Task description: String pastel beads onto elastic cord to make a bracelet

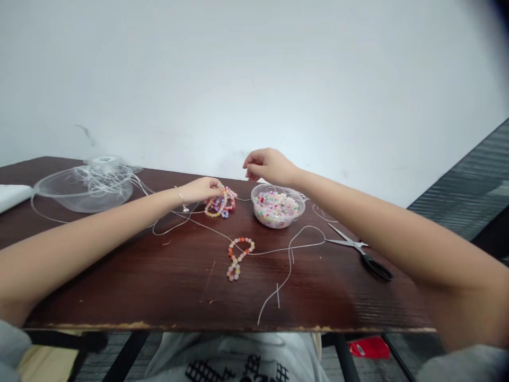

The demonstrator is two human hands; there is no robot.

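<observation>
Closest to me, my grey sweatshirt point(234, 361) with its black print shows just past the chipped front edge of the dark wood surface point(178, 292). Below that edge, a red packet point(369, 347) lies on the floor. My left hand point(202, 190) reaches forward, its fingers bent down onto the top of a cluster of beaded loops point(220, 202). It is touching them, but I cannot tell how firmly it has hold. A thin bracelet point(182, 201) circles that wrist. My right hand point(268, 165) hangs above the far rim of a clear plastic bowl point(292, 215), loosely curled, half open, with nothing visible in it. Multicoloured beads point(275, 207) fill the bowl. Nearer me, a short beaded strand point(238, 257) lies on the surface, its white elastic cord point(289, 265) trailing off to the right and looping across the wood. Black-handled scissors point(363, 254) sit open to the right of the bowl. Further left, a tangled spool of clear cord point(103, 175) rests by a clear plastic dome point(81, 191), with something white point(11, 196) at the surface's left end.
</observation>
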